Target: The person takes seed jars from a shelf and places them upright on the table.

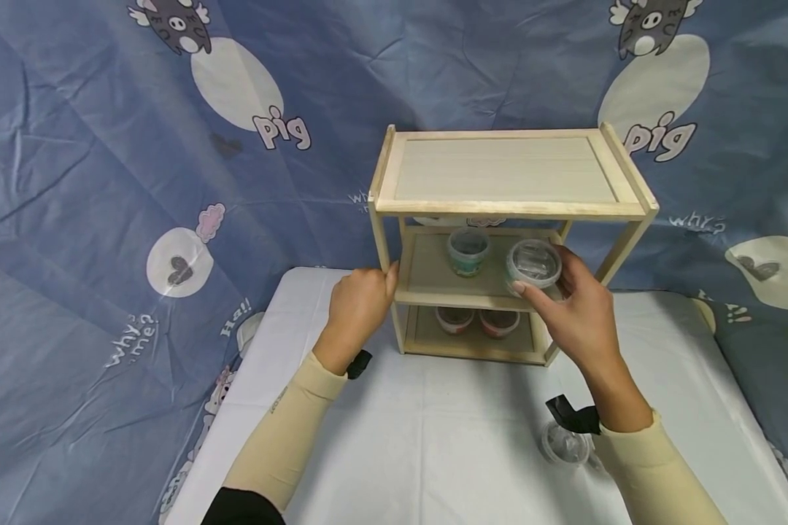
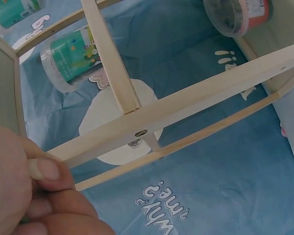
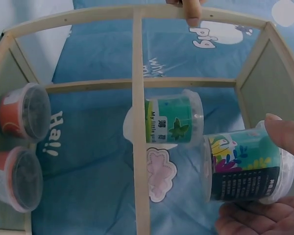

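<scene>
A small wooden three-tier shelf (image 1: 505, 171) stands on the white-covered table. My left hand (image 1: 361, 302) grips its left front post (image 2: 103, 129), fingers curled around the wood. In my right hand (image 1: 581, 310) is a clear lidded plastic tub (image 3: 245, 166) with a green picture label, held between thumb and fingers at the right part of the middle tier. To its left on that tier stands a similar green-labelled tub (image 1: 468, 251). Below, on the bottom tier, two tubs with red-orange labels, a left one (image 1: 454, 319) and a right one (image 1: 499, 323), sit side by side.
Another clear tub (image 1: 566, 443) stands on the white tablecloth (image 1: 460, 430), near my right forearm and partly covered by a black strap (image 1: 573, 415). A blue printed cloth (image 1: 368, 87) hangs behind the shelf and along the left side.
</scene>
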`<state>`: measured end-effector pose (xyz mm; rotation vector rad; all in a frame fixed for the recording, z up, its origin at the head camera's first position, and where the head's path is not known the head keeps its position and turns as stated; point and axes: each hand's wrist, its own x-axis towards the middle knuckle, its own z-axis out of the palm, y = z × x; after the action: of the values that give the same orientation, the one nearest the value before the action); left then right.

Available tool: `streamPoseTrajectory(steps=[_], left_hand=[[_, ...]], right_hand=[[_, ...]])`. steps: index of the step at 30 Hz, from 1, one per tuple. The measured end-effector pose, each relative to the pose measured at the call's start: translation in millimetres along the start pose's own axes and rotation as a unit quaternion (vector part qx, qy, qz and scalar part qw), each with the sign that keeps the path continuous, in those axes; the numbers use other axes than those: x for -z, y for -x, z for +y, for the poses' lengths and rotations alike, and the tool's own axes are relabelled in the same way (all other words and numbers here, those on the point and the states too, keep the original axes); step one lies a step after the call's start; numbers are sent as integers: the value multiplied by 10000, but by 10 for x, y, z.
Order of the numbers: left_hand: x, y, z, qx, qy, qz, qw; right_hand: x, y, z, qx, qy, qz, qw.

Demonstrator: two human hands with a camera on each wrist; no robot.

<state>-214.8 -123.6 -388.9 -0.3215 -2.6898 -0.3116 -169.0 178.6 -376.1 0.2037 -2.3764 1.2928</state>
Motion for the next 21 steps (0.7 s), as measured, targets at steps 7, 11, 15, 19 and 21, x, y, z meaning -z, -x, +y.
streamPoseTrajectory(steps=[7,11,15,19,21], left_hand=[[3,-1,3,-11,5,-19,10000],[3,4,8,-23,5,-13,10000],[5,0,15,-46,26,9,10000],[10,-3,18,-35,56,-14,10000],[14,-4,17,-37,54,-25,10000]], right_hand=[[60,98,-35,-128,-29,-28,9999],[88,163,-56,-177,-2,-130,9998],[107,229,-69,-143,-8,-256,9996],[128,304,-85,-170,68,-319,9993],[140,337,-92,-193,87,-323,9993]])
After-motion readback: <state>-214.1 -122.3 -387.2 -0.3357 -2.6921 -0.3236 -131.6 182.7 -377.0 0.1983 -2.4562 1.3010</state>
